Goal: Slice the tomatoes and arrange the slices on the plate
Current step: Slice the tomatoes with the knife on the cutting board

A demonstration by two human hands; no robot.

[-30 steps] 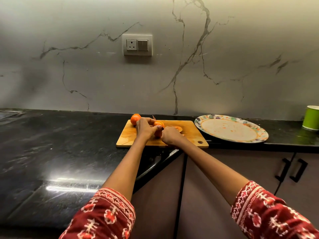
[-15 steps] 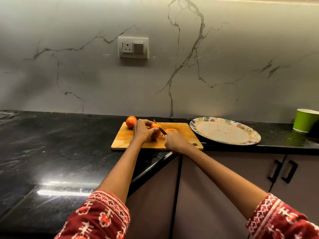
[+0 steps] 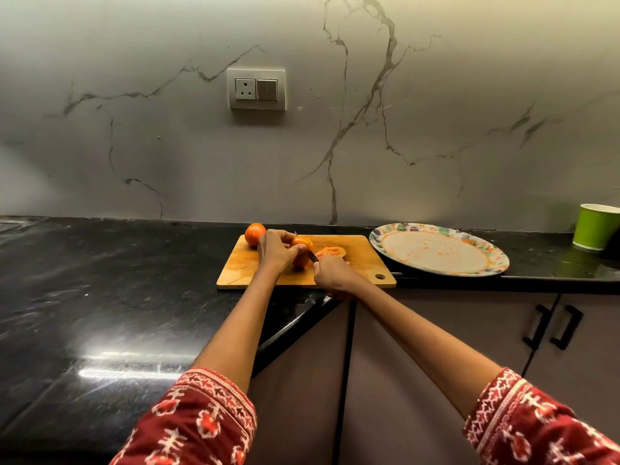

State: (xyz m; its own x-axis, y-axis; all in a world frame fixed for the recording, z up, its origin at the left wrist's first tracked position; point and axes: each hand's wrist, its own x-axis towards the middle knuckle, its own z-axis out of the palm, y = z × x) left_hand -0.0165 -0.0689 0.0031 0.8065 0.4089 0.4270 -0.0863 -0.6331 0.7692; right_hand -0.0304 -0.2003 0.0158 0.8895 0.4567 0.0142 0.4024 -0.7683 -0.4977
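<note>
While both forearms reach out from red patterned sleeves (image 3: 198,421) at the near edge, over grey-brown cabinet doors with black bar handles (image 3: 567,327); beyond them, glossy black stone counter (image 3: 110,290) with a bright glare patch; on it, a rectangular wooden chopping board (image 3: 241,266) with a round hole at its near right corner; left hand (image 3: 273,251) curled over an orange-red tomato (image 3: 302,251) in the middle of the board, fingers gripping its top and left side; right hand (image 3: 332,273) closed round the handle of a small dark-bladed knife (image 3: 312,255), handle hidden in the fist, blade angled into the tomato's right side; just right of the blade, a cut tomato slice (image 3: 330,252) lying flat on the board, pulp up; at the board's far left corner, a whole round orange-red tomato (image 3: 255,233), apart from the held one; right of the board, close by it, an oval plate with a multicoloured floral rim (image 3: 496,260), its pale centre smeared with orange flecks, holding no slices; further right, at the frame's edge, a green paper cup (image 3: 595,226) standing upright; behind all, a pale marble-veined wall (image 3: 436,95) bearing a white socket-and-switch panel (image 3: 256,88); no readable writing or brand marks anywhere.
</note>
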